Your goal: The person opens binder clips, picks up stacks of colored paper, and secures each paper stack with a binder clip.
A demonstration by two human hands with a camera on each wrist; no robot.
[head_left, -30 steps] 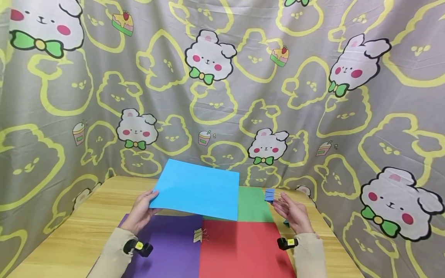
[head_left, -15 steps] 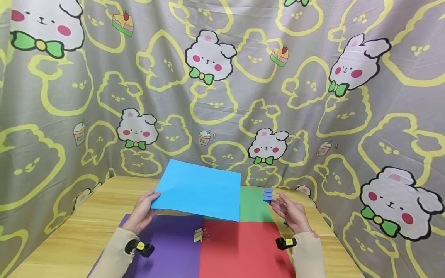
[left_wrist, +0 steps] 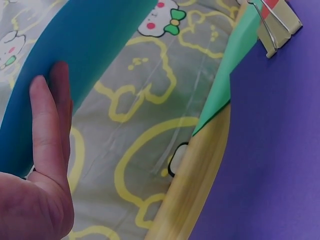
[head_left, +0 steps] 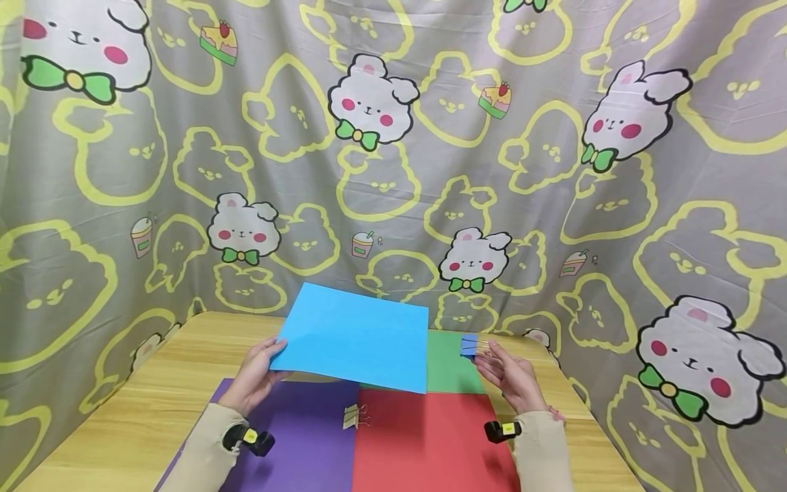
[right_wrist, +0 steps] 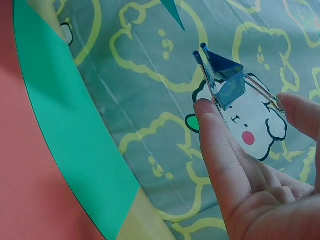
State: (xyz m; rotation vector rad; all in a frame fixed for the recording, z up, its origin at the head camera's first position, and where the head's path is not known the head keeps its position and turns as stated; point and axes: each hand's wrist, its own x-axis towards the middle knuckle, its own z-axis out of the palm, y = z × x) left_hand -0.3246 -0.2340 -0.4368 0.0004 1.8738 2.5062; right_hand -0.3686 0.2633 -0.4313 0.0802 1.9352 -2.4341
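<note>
My left hand (head_left: 253, 372) pinches the left edge of a light blue sheet of paper (head_left: 356, 338), held tilted above the table. In the left wrist view, fingers (left_wrist: 47, 130) lie along the underside of that sheet. My right hand (head_left: 510, 372) holds a blue binder clip (head_left: 469, 345) by its wire handles, thumb on one and fingers on the other. Its mouth points left toward the sheet, a short gap away. In the right wrist view the clip (right_wrist: 227, 82) shows its jaws only slightly apart, if at all. A beige binder clip (head_left: 350, 417) grips the purple and red sheets where they meet.
A purple sheet (head_left: 295, 437), a red sheet (head_left: 430, 444) and a green sheet (head_left: 451, 362) lie on the wooden table (head_left: 123, 410). The blue sheet hides part of the green one. A patterned curtain (head_left: 393, 178) hangs behind the table.
My right hand has moved slightly left with the blue binder clip. The light blue sheet has shifted a little right with my left hand, so the gap between them is narrower.
</note>
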